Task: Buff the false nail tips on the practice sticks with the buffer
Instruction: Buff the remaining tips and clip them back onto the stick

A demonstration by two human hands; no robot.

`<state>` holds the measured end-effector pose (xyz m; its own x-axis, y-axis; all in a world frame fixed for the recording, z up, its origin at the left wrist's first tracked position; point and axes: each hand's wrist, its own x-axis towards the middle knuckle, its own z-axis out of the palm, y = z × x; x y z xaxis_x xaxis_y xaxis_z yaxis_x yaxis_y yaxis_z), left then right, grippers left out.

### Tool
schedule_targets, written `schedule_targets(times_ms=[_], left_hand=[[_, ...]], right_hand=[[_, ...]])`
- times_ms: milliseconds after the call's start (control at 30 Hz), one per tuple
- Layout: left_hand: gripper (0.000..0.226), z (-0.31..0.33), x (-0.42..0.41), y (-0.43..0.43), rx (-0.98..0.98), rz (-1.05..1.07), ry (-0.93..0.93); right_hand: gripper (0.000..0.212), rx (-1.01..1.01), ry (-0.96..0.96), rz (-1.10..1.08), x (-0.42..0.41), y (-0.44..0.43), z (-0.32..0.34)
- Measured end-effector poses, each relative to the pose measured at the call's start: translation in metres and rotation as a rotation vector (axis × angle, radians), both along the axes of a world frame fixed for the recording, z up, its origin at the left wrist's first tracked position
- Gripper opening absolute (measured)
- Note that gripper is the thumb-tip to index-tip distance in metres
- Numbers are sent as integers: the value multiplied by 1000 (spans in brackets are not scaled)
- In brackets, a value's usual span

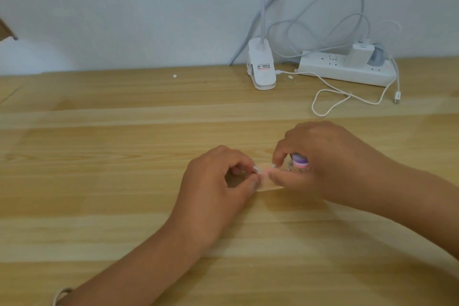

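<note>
My left hand and my right hand meet at the middle of the wooden table. The left thumb and forefinger pinch a clear false nail tip on a see-through practice stick, most of which is hidden by my fingers. My right hand grips a small buffer block with purple, white and pink layers; only its end shows under the curled fingers. The right forefinger and thumb reach to the nail tip too. A small metal ring glints beside the buffer.
A white clip-on lamp base stands at the table's back edge. To its right lies a white power strip with plugs, and a loose white cable loops forward toward my right hand. A wall runs behind.
</note>
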<state>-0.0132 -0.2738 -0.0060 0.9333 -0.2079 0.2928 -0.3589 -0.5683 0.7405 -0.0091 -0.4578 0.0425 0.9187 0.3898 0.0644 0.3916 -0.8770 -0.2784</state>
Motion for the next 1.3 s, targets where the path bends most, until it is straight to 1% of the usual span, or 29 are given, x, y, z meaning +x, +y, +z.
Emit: schedule_targets(times_ms=[167,267,333,400,467,567,667,733,800,867,900,933,1033,1100,1167,1233,1300], left_hand=[[13,0,0,1,-8,-11,-1],[14,-1,0,1,9,-21,-5],[17,-1,0,0,37,-31,-21],[27,1,-2,-1,35,-52,-68],[31,4,-4,-3,-7,-107,-157],[26,8,-10,-3,-79,-195,-192],[23,12,-14,-2,-139,-199,-167],[19,15,-18,-3,-173,-194,-182],[14,19,-25,-5,-215,-186,-245],[14,23,-35,-7,-284,-177,-291],[16,23,-39,-8,-327,-181,-275],[16,23,-43,-9,-371,-184,-215],[10,16,-51,-16,-447,-188,124],[3,9,-49,-17,-468,-210,287],[9,4,-44,-15,-457,-234,341],[8,4,-42,-14,-439,-263,354],[11,4,-41,-14,-433,-271,351]], right_hand=[[37,39,-9,73,-4,-3,0],[21,81,-100,141,-6,-9,0],[17,136,-167,160,-7,-14,2],[19,191,-206,176,-10,-18,4],[21,257,-239,208,-14,-19,5],[23,325,-293,261,-20,-19,5],[28,343,-352,280,-24,-18,5],[35,374,-354,255,-28,-20,3],[49,499,-286,199,-38,-25,-4],[48,661,-241,175,-51,-29,-18],[45,725,-227,173,-57,-31,-29],[44,769,-206,169,-62,-34,-39],[41,797,-155,164,-68,-39,-59],[40,776,-187,95,-63,-40,-63],[38,763,-226,56,-57,-37,-64],[29,740,-271,73,-55,-34,-63],[23,622,-375,90,-58,-31,-60]])
